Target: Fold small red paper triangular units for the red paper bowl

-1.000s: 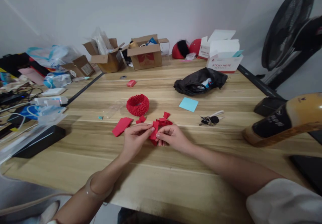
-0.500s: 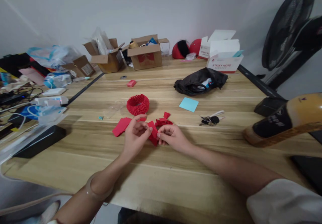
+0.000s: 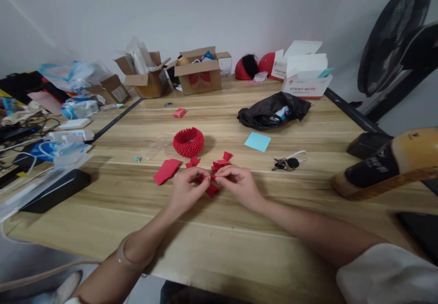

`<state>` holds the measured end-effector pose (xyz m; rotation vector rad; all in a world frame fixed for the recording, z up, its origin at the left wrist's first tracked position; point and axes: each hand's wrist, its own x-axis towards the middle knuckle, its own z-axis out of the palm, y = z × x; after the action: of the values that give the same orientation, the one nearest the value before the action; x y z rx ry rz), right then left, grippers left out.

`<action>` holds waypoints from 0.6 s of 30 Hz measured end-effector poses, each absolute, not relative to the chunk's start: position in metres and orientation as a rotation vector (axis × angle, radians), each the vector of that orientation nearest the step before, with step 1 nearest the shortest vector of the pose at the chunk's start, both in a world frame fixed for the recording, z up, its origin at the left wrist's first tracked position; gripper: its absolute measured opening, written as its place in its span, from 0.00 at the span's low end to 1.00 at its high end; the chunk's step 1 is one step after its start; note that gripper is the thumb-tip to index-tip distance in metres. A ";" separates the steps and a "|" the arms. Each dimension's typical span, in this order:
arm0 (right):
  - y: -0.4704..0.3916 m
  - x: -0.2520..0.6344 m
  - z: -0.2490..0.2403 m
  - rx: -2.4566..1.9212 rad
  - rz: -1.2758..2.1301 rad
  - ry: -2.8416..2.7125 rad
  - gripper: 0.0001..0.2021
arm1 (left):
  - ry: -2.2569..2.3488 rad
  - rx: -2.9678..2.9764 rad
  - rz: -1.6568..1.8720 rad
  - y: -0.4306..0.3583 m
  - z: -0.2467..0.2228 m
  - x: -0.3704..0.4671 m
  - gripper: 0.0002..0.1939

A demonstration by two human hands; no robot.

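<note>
My left hand [image 3: 190, 188] and my right hand [image 3: 239, 185] meet at the fingertips, both pinching one small red paper strip [image 3: 213, 177] between them. More red paper [image 3: 211, 190] lies on the table just below the fingertips. Beyond the hands sits a round red bowl [image 3: 188, 142] made of many folded pieces. A stack of flat red slips [image 3: 166, 171] rests left of my left hand. Small folded red pieces [image 3: 192, 162] lie in front of the bowl, and several more [image 3: 222, 162] are just past my right fingers.
A blue paper square [image 3: 258, 141], keys [image 3: 289, 161] and a black bag [image 3: 273, 111] lie at the right. A large bottle [image 3: 386, 162] stands far right. Open cardboard boxes [image 3: 200, 78] line the back; a black case [image 3: 56, 191] is at the left.
The red paper between my hands was broad and flat and now shows as a narrow strip. My left fingers have come down and closed in, and folded pieces behind them are now uncovered.
</note>
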<state>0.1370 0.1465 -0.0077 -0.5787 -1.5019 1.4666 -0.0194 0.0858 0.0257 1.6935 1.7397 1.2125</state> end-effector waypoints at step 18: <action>0.149 0.135 -0.012 -0.561 1.854 -1.357 0.10 | 1.645 1.848 1.254 0.088 0.020 -0.025 0.06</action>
<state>0.1354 0.1485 -0.0122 -0.5609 -1.3572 1.8539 -0.0255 0.0879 0.0201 1.8477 1.6454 1.2540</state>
